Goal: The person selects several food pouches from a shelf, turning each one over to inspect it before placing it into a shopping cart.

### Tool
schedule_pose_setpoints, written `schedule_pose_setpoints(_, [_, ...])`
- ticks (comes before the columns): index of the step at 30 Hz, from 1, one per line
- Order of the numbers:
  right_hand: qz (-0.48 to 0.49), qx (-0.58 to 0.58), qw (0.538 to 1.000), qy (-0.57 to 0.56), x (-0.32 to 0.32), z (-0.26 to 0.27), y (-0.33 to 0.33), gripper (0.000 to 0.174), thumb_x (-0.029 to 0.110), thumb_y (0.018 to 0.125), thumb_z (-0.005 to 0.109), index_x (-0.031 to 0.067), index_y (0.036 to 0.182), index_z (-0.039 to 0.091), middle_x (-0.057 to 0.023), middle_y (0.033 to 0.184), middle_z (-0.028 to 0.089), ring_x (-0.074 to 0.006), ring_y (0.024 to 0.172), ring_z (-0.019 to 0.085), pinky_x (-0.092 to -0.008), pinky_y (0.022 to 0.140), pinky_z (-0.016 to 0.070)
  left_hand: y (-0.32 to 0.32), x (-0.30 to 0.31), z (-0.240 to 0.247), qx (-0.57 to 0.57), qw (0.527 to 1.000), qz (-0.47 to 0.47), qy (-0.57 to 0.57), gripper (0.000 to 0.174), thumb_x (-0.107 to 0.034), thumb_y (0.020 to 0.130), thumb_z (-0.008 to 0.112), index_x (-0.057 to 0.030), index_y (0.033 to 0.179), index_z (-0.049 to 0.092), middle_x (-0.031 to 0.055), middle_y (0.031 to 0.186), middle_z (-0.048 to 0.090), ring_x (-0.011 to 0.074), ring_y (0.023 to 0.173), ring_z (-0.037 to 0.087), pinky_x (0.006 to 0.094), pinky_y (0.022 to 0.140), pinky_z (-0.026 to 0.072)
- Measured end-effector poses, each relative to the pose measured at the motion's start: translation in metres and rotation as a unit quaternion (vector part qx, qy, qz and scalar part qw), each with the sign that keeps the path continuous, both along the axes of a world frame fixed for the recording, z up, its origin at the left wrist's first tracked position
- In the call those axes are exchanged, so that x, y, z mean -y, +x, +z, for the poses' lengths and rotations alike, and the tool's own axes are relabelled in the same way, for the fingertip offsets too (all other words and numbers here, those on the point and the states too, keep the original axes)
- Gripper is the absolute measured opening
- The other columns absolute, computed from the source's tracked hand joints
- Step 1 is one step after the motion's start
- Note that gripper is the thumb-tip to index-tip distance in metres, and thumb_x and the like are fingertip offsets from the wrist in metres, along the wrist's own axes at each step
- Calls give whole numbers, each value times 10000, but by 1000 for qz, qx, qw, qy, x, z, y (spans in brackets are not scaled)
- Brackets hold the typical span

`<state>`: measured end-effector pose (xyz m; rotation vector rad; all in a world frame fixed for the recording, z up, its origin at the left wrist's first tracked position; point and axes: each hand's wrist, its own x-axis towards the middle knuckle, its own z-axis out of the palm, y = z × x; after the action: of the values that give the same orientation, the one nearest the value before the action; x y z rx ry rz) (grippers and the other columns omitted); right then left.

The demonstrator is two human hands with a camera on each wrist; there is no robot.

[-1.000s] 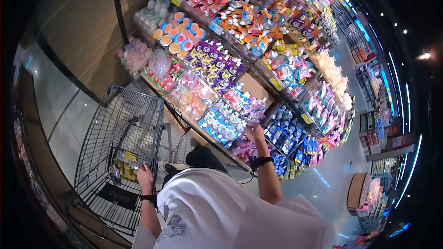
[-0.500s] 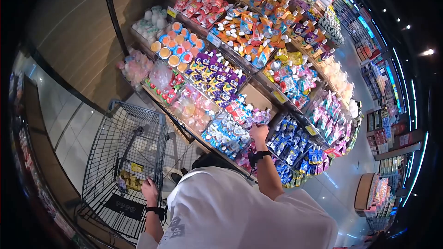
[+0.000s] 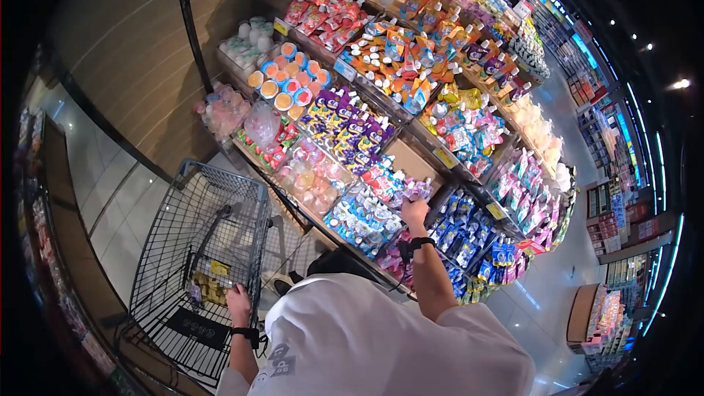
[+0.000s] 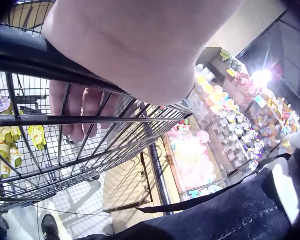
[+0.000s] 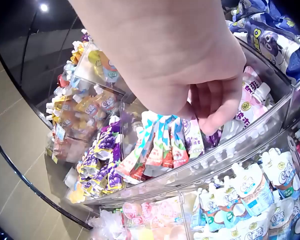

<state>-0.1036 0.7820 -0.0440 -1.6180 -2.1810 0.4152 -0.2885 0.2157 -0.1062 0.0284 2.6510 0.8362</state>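
Observation:
My left hand (image 3: 238,306) grips the side rail of the black wire shopping cart (image 4: 75,120); its fingers (image 4: 76,112) hang over the rail, inside the mesh. Yellow packets (image 3: 209,287) lie at the bottom of the cart. Over a display bin, my right hand (image 3: 416,211) reaches down with its fingers curled. In the right wrist view its fingertips (image 5: 210,127) are right at a purple-and-white spouted pouch (image 5: 194,140); I cannot tell whether they pinch it. Red-and-blue spouted pouches (image 5: 162,147) stand just beside it.
White-and-blue coconut pouches (image 5: 250,192) fill the bin in front, dark blue pouches (image 3: 458,224) the one to the right. Clear plastic dividers (image 5: 150,185) edge the bins. Farther left are purple grape pouches (image 3: 345,125) and cups with orange lids (image 3: 282,81).
My right hand has moved from the edge of the white-and-blue pouches deeper in, to the purple-and-white ones. My left hand stays at the cart's side. The head view has shifted a little.

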Motion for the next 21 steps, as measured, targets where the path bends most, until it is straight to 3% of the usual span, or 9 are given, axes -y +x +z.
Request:
schedule_pose_setpoints(3, [15,-13,1000,8,11,21,3,241,228,838,679,-9,861,719,-254,821,699,-419,808,701,-461,750,552,-2,2,0,5,1000,-4,3,438,-314,991,455,39,836,663,303,836,658,488,852,641,538,766,500])
schedule_pose_setpoints(5, [-21,-131,991,-22,25,41,10,231,209,829,671,-12,887,707,-258,836,691,-377,843,714,-435,777,545,-3,2,-1,0,1000,-21,-9,404,-301,984,466,29,863,664,301,845,660,489,859,642,537,772,509])
schedule_pose_setpoints(10, [23,-146,987,-69,70,74,47,224,177,876,652,-46,881,673,-145,734,690,-280,688,662,-370,672,507,-21,-9,7,-14,997,-62,-52,293,-251,952,527,11,932,656,298,902,665,488,894,640,547,781,510])
schedule_pose_setpoints(12, [74,-223,962,-142,91,72,58,195,160,894,652,-32,854,661,-87,712,660,-181,663,632,-330,639,497,-33,-18,22,-134,983,-129,0,206,-178,909,589,16,946,647,264,904,676,473,858,643,534,770,516])
schedule_pose_setpoints(14, [80,-202,953,-211,124,104,44,185,149,903,647,-31,862,663,-64,719,652,-142,657,607,-307,629,487,-45,-35,49,-196,968,-157,26,174,-141,887,620,19,953,642,247,905,682,465,841,645,527,764,519])
schedule_pose_setpoints(16, [86,-176,940,-279,152,119,28,176,138,913,642,-31,870,665,-41,726,645,-102,651,581,-284,619,477,-51,-59,96,-121,963,-195,143,252,-188,890,664,36,1003,645,244,972,684,407,872,667,448,789,535])
schedule_pose_setpoints(17, [134,-212,916,-314,161,119,20,177,136,918,642,-31,867,666,-31,722,637,-93,645,566,-276,612,466,-51,-69,118,-122,963,-192,143,252,-188,890,664,36,1003,645,244,972,684,407,872,667,448,789,535])
schedule_pose_setpoints(19, [186,-246,885,-348,180,126,0,178,135,923,642,-31,863,667,-21,717,630,-84,638,550,-269,606,455,-47,-87,158,81,933,-211,281,321,-248,931,669,29,1094,656,228,1038,684,290,951,679,365,841,525])
schedule_pose_setpoints(21, [284,-259,839,-386,199,143,-24,171,123,933,640,-22,847,666,-2,698,613,-76,644,545,-257,601,435,-41,-96,197,122,910,-250,307,339,-265,967,634,35,1124,653,200,1044,690,241,957,672,343,847,523])
